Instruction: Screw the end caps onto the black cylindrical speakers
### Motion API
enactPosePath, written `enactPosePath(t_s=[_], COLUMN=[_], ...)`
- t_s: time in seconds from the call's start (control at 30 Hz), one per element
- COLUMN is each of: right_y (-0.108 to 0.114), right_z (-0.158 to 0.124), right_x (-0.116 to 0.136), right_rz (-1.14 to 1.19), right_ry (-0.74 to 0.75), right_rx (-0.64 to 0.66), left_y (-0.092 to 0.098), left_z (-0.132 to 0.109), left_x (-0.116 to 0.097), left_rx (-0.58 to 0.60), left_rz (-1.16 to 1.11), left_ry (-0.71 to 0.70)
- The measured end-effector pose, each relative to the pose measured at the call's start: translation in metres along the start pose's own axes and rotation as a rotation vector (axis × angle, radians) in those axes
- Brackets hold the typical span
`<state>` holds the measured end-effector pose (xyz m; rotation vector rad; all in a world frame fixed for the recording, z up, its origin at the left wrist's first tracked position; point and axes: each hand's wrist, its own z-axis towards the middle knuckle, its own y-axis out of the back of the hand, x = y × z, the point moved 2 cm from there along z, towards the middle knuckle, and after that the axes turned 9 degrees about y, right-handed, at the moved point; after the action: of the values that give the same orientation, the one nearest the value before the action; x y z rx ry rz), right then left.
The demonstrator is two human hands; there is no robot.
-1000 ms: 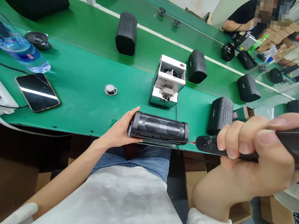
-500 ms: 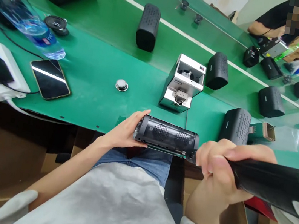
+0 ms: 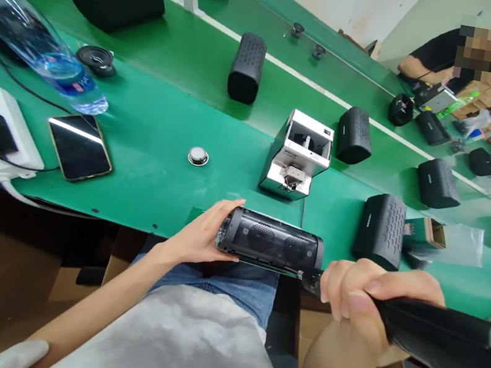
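Black plastic fills both grips. The left hand (image 3: 206,235) is wrapped round one end of a speaker (image 3: 276,240), thumb and fingers parted only as wide as its body. The right hand (image 3: 361,304) is closed about a power screwdriver (image 3: 441,336), its tip by the speaker's other end, contact too small to tell. That puts the speaker between the two grips, at the green table's (image 3: 141,185) near edge. Beyond it stands a metal machine (image 3: 297,158); past the left grip lies a silver disc (image 3: 198,156).
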<state>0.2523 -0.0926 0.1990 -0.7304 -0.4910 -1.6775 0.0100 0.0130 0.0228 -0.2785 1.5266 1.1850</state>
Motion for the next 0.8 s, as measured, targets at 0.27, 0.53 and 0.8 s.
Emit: enactPosePath(t_s=[0.27,0.53,0.8], right_y=[0.011,-0.021,-0.019], right_z=[0.078,0.153,0.159], right_x=[0.017,-0.089,-0.127], right_rz=[0.043,-0.178,-0.224], right_ry=[0.059,0.296,0.237], right_rx=[-0.147,-0.345,-0.328], left_y=[-0.002,-0.002,-0.003], left_z=[-0.002,-0.001,0.000], left_x=[0.002,0.003,0.004], left_rx=[-0.020,-0.023,-0.023], left_rz=[0.004,0.014,0.019], left_ry=[0.030,0.045,0.034])
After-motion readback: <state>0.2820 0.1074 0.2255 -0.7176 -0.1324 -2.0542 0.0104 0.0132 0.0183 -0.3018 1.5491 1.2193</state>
